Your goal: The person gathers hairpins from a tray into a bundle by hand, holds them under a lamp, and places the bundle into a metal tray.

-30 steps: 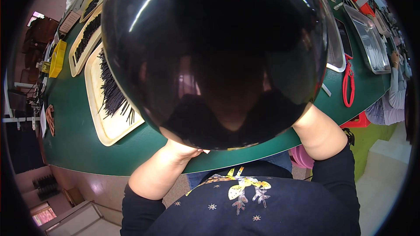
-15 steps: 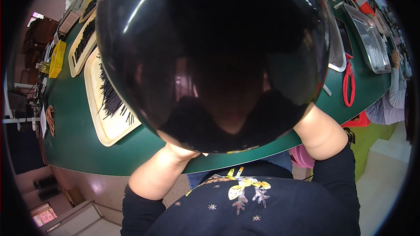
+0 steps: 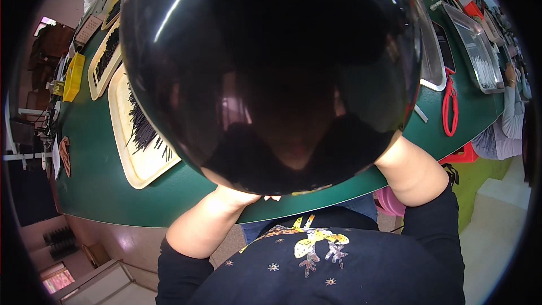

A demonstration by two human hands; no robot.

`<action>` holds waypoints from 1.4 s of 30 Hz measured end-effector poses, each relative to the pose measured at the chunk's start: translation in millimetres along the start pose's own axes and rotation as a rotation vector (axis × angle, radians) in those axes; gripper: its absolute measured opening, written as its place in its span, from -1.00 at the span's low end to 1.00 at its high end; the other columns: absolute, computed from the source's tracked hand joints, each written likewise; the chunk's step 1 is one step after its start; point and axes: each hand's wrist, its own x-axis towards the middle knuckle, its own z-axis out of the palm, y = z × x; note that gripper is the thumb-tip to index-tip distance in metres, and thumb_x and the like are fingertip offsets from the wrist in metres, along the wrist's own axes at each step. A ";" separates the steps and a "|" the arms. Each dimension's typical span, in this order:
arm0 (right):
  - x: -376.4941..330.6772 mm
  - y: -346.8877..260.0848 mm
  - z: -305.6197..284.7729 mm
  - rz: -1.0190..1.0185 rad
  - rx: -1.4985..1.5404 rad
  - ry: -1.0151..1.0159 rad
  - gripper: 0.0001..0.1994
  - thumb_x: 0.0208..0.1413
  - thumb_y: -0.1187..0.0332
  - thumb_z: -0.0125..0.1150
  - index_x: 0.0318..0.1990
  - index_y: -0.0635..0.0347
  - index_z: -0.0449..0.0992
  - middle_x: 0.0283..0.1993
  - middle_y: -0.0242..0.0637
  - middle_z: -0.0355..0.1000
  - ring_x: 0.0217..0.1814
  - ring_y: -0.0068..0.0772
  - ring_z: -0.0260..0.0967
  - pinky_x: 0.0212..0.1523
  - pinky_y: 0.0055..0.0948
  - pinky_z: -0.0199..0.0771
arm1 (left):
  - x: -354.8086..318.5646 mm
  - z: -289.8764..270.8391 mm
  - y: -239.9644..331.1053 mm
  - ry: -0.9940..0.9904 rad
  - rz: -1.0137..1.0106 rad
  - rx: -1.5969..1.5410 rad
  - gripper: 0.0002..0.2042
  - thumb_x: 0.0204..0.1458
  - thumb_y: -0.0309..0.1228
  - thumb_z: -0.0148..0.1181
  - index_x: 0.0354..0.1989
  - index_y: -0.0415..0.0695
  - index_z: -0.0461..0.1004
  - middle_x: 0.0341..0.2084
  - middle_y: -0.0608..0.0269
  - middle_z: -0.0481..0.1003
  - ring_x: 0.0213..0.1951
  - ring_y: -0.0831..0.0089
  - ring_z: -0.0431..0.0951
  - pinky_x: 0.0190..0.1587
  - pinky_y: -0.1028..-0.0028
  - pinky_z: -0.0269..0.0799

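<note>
A large, glossy black rounded thing, dome-like and with reflections on it, fills the middle of the view and blocks most of what lies beneath. Under its lower left edge goes my left hand; only its heel and a bit of fingertip show. My right hand disappears behind the lower right edge, with just the wrist side visible. Whether either hand holds anything is hidden. Nearest to my left arm is a cream tray with many thin black sticks or tubes in it.
More cream trays and a yellow bin stand at left on the green table. At right lie a red strap loop, a dark flat device and metal trays. Other people sit at the far left and right.
The black dome has shifted slightly left and up in the view. A little more of my left fingertips shows below its edge. Both forearms stay nearly in place.
</note>
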 end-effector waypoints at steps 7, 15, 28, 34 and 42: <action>3.1 -5.4 -11.1 0.199 0.155 -0.012 -0.87 0.16 0.40 0.14 -0.37 0.27 0.41 -0.51 -0.45 0.38 -0.56 -0.77 0.23 -0.52 -0.67 0.26 | 0.1 -4.5 -2.6 -0.027 -0.004 -0.027 -0.77 0.25 -0.39 -0.10 -0.15 -0.36 0.33 -0.67 0.02 0.45 -0.87 0.51 0.29 -0.79 0.62 0.19; 1.3 5.3 -15.1 0.278 0.366 -0.083 -0.73 0.24 0.28 -0.01 -0.39 0.31 0.46 -0.51 -0.32 0.43 -0.56 -0.66 0.26 -0.53 -0.66 0.23 | 1.9 -4.5 -4.6 -0.059 -0.015 -0.158 -0.68 0.25 -0.31 -0.07 -0.06 -0.38 0.30 -0.67 0.04 0.46 -0.87 0.49 0.30 -0.82 0.60 0.18; 5.1 -12.4 -10.6 0.290 0.204 -0.101 -0.77 0.16 0.30 0.17 -0.46 0.26 0.51 -0.57 -0.43 0.38 -0.51 -0.72 0.27 -0.46 -0.63 0.26 | -1.7 -11.7 -4.5 0.016 -0.156 -0.063 -0.64 0.25 -0.21 -0.05 -0.04 -0.32 0.30 -0.64 0.14 0.43 -0.88 0.64 0.18 -0.84 0.69 0.04; 0.6 3.9 -13.1 0.384 0.396 -0.067 -0.68 0.30 0.21 -0.05 -0.40 0.25 0.44 -0.62 -0.43 0.31 -0.57 -0.71 0.18 -0.46 -0.65 0.21 | -0.5 -8.6 -7.2 0.017 -0.085 -0.100 -0.72 0.27 -0.29 -0.09 -0.08 -0.30 0.36 -0.63 0.12 0.44 -0.89 0.61 0.19 -0.84 0.67 0.03; 1.8 -2.3 -18.7 0.252 0.319 -0.108 -0.68 0.26 0.22 -0.04 -0.42 0.28 0.44 -0.61 -0.40 0.34 -0.60 -0.70 0.20 -0.55 -0.66 0.17 | -1.8 -18.4 -13.7 -0.033 -0.101 -0.192 -0.71 0.29 -0.28 -0.16 -0.05 -0.27 0.33 -0.61 0.10 0.45 -0.88 0.57 0.23 -0.84 0.64 0.07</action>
